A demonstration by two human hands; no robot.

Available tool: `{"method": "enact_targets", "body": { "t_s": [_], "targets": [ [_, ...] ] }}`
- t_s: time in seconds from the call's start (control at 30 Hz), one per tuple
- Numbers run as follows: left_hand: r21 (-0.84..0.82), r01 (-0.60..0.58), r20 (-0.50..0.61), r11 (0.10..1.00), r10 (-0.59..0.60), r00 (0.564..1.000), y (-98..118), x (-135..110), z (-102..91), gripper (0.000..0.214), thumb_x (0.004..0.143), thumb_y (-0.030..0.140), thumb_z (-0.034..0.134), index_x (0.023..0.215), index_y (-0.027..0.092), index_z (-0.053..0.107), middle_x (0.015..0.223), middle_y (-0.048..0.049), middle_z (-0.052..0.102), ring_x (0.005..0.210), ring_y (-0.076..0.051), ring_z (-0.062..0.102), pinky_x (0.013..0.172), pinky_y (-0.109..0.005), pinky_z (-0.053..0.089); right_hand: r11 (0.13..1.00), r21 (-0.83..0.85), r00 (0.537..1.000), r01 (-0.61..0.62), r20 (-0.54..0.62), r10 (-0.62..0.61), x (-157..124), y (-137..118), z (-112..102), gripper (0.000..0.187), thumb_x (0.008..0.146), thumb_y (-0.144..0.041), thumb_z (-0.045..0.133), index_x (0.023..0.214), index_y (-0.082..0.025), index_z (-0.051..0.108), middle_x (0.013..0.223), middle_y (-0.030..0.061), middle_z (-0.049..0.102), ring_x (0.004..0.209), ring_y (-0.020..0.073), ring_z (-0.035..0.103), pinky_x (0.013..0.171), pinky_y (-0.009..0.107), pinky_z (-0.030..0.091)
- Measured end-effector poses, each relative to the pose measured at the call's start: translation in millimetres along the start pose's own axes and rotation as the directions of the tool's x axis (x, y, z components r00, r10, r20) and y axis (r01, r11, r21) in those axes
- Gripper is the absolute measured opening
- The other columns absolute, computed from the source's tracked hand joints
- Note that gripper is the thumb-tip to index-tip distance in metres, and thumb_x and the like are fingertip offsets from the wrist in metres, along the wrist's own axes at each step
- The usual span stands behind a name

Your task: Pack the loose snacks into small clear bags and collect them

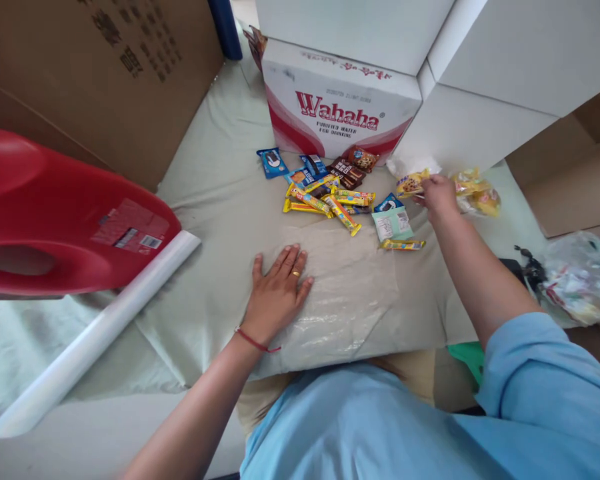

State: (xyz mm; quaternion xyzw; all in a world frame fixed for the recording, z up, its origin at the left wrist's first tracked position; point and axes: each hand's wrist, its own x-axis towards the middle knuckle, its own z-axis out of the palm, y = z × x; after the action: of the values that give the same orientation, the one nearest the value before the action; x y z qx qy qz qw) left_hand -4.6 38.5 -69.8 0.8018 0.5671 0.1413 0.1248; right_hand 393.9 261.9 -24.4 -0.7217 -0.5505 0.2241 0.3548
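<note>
My left hand (276, 293) lies flat with fingers spread, on or beside a clear plastic sheet or bag (353, 303) on the pale green cloth (210, 200). On the right, the fingers of my right hand (439, 195) are closed on the edge of a yellow snack packet (411, 183). More yellow-and-clear packets (483, 200) lie just right of that hand. Between my hands is a pile of yellow stick snacks (307, 200), blue biscuit packets (271, 163) and brown packets (347, 172). A pale green packet (393, 224) and one yellow stick (403, 245) sit nearer me.
A white and red Wahaha water carton (340, 100) stands behind the snacks, beside white boxes (470, 120). At left are a brown carton (105, 80), a red plastic object (70, 207) and a white roll (100, 333). A filled plastic bag (583, 277) lies far right.
</note>
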Motion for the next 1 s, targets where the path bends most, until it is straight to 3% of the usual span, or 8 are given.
{"method": "enact_targets", "body": {
  "t_s": [0.1,0.2,0.33,0.47,0.6,0.7,0.87,1.0],
  "targets": [
    [-0.003,0.0,-0.01,1.0,0.0,1.0,-0.6,0.3,1.2,0.059,0.112,0.043,0.042,0.168,0.026,0.044,0.174,-0.0146,0.042,0.162,-0.034,0.042,0.134,-0.075,0.009,0.947,0.232,0.966,-0.22,-0.085,0.245,0.7,7.3,-13.3,0.021,0.101,-0.041,0.059,0.099,-0.022,0.067,0.085,0.0056,0.07,0.073,0.0212,0.069,0.063,0.035,0.058],
    [0.006,-0.003,-0.006,1.0,0.003,1.0,-0.8,0.3,1.8,0.058,0.112,0.043,0.042,0.167,0.027,0.045,0.174,-0.0144,0.043,0.162,-0.034,0.042,0.134,-0.074,0.009,0.926,0.274,0.963,-0.26,0.006,0.269,-2.3,1.4,-9.5,0.011,0.1,-0.03,0.059,0.094,-0.023,0.063,0.084,0.0039,0.071,0.071,0.0174,0.068,0.062,0.029,0.057],
    [0.016,0.004,-0.002,1.0,-0.004,1.0,-0.4,0.0,1.1,0.058,0.112,0.044,0.041,0.167,0.026,0.046,0.174,-0.0144,0.044,0.162,-0.033,0.042,0.134,-0.073,0.008,0.986,-0.009,0.949,-0.168,0.271,0.164,-2.3,-8.7,10.5,0.01,0.096,-0.023,0.063,0.088,-0.02,0.067,0.081,0.0054,0.072,0.075,0.0187,0.07,0.07,0.031,0.059],
    [0.007,0.012,0.006,1.0,-0.012,1.0,-0.3,0.0,-0.4,0.057,0.112,0.044,0.041,0.165,0.025,0.048,0.174,-0.0142,0.044,0.162,-0.033,0.042,0.135,-0.072,0.009,0.864,-0.499,0.968,0.059,0.24,0.072,5.2,-7.6,14.6,0.009,0.085,-0.021,0.074,0.077,-0.018,0.072,0.085,0.0124,0.075,0.096,0.0293,0.073,0.088,0.039,0.058],
    [-0.016,0.008,0.005,1.0,-0.008,1.0,-0.7,0.1,-0.9,0.056,0.111,0.044,0.042,0.164,0.026,0.049,0.173,-0.0138,0.045,0.162,-0.033,0.042,0.135,-0.07,0.009,0.778,-0.597,0.977,0.196,0.184,-0.104,16.7,-8.6,0.0,0.026,0.088,-0.025,0.067,0.107,-0.015,0.082,0.119,0.0193,0.076,0.118,0.0359,0.069,0.106,0.05,0.054],
    [-0.01,0.007,-0.002,1.0,-0.007,1.0,-1.1,0.1,-0.8,0.056,0.111,0.044,0.042,0.164,0.025,0.049,0.173,-0.0141,0.046,0.162,-0.033,0.042,0.135,-0.07,0.01,0.722,-0.506,0.87,0.472,0.399,-0.289,28.6,-19.1,-5.3,0.047,0.09,-0.027,0.063,0.133,-0.016,0.077,0.14,0.017,0.071,0.133,0.035,0.062,0.116,0.051,0.048],
    [0.021,-0.001,0.009,1.0,0.001,1.0,-1.6,-0.3,-0.9,0.057,0.112,0.045,0.039,0.163,0.021,0.05,0.173,-0.0146,0.046,0.161,-0.034,0.043,0.135,-0.071,0.013,0.696,-0.492,0.603,0.524,0.791,0.105,42.3,-43.6,-3.2,0.067,0.078,-0.038,0.079,0.143,-0.024,0.075,0.143,0.0084,0.074,0.129,0.037,0.068,0.114,0.047,0.052],
    [0.031,-0.006,0.006,1.0,0.006,1.0,-2.2,-0.6,-0.3,0.057,0.112,0.044,0.039,0.163,0.021,0.051,0.172,-0.0146,0.047,0.161,-0.034,0.043,0.135,-0.071,0.015,0.737,-0.45,0.546,0.504,0.827,0.132,36.5,-57.0,-6.5,0.071,0.075,-0.047,0.083,0.143,-0.025,0.074,0.144,0.0059,0.074,0.135,0.0363,0.066,0.118,0.044,0.05]
  ]
}}
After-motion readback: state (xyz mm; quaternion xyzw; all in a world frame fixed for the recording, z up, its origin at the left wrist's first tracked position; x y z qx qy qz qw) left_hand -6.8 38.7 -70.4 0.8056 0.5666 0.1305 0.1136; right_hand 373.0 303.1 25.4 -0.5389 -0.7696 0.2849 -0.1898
